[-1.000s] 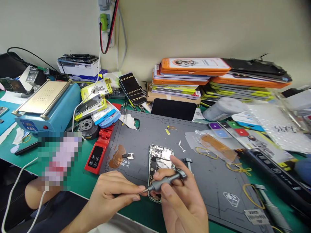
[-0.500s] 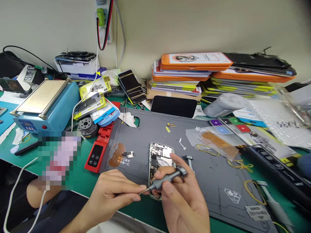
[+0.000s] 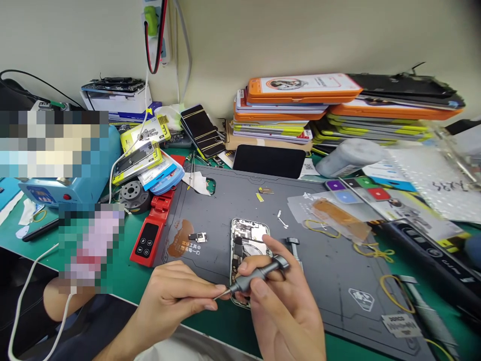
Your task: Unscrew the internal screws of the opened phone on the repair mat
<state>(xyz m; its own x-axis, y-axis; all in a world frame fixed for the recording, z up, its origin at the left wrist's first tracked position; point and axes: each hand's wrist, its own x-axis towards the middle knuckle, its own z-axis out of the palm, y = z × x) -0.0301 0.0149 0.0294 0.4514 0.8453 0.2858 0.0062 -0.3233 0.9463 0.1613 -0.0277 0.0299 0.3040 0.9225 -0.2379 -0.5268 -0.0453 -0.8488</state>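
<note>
In my right hand [image 3: 285, 301] is a grey precision screwdriver [image 3: 246, 282], held slantwise with its thin bit pointing down to the left. My left hand [image 3: 176, 296] is closed, with thumb and forefinger pinched around the end of the bit; anything smaller between them is hidden. Behind the hands an opened phone [image 3: 250, 233] lies on the grey work mat [image 3: 323, 265], its inner parts showing. My fingers cover its lower half. A small metal-and-black phone part [image 3: 197, 236] lies left of the phone. Another screwdriver [image 3: 293, 246] lies right of it, partly hidden by my right hand.
A red device [image 3: 145, 240] and a blue heating machine [image 3: 75, 188] stand left. Boxes [image 3: 300, 90] are stacked at the back, behind a black screen [image 3: 268, 161]. Rubber bands [image 3: 376, 252], a black tool [image 3: 432, 260] and a blade [image 3: 400, 326] lie right. Another person's arm [image 3: 56, 301] is lower left.
The view has shifted slightly. My hands keep nearly the same pose, with the screwdriver bit still at my left fingertips.
</note>
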